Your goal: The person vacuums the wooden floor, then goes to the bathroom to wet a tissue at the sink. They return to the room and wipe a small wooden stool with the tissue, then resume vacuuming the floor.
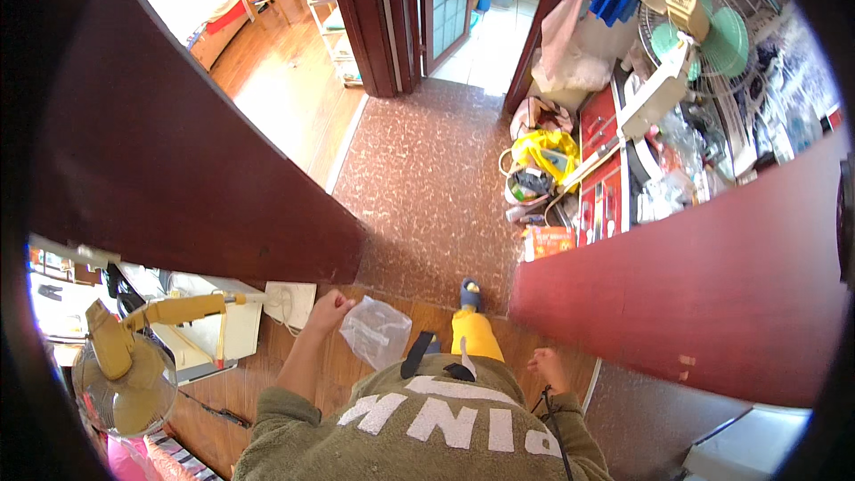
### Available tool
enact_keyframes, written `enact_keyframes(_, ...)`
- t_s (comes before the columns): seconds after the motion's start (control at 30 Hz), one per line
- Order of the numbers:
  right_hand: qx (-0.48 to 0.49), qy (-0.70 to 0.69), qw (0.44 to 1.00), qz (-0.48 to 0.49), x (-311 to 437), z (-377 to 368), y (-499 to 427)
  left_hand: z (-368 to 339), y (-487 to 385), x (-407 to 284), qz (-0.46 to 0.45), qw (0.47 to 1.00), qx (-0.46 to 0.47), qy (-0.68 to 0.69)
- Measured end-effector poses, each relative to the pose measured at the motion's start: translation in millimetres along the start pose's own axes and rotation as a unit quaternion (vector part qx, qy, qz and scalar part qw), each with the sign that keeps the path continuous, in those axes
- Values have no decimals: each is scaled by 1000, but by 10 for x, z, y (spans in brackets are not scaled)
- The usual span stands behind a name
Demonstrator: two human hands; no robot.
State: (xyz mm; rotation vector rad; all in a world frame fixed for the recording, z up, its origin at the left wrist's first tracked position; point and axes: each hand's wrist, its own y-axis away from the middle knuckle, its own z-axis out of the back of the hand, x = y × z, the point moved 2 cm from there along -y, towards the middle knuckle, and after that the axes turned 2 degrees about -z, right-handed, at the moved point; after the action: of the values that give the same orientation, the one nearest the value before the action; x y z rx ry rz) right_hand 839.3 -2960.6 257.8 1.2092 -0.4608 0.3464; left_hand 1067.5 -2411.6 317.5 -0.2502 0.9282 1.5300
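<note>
My left hand [332, 310] is closed on the edge of a clear plastic bag [376, 331], which hangs beside my left hip above the wood floor. My right hand [545, 363] is at my right side, its fingers curled, with nothing visible in it; a dark cord hangs from that wrist. One of my feet, in a blue slipper [470, 294], is forward at the doorway, below a yellow trouser leg [475, 334].
A dark red door [200, 167] and a red panel [668, 294] flank the passage. Bags, a yellow plastic bag [568, 147] and an orange box [551, 240] lie by the red cabinet at right. Standing fans [728, 40] are at right and lower left [127, 384].
</note>
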Motion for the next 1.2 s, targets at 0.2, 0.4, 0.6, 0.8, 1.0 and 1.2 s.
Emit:
enact_keyframes(0.2,189,187,961,-81,916,9,-1078,296,-900,-745,-5,994,-107,2)
enact_keyframes(0.4,40,216,974,62,2390,335,-2383,-262,-419,497,115,990,31,-79)
enact_keyframes(0.6,9,144,974,172,3747,188,-3284,-554,-345,888,271,951,143,-51)
enact_keyframes(0.8,161,164,970,77,4662,-366,-3552,-153,-2356,770,169,969,172,-46)
enact_keyframes(1.0,22,213,963,161,5948,-939,-3624,1159,-5309,-210,50,996,0,-73)
enact_keyframes(1.2,116,89,981,127,6782,-921,-4171,2187,-7157,-1185,27,993,-78,81)
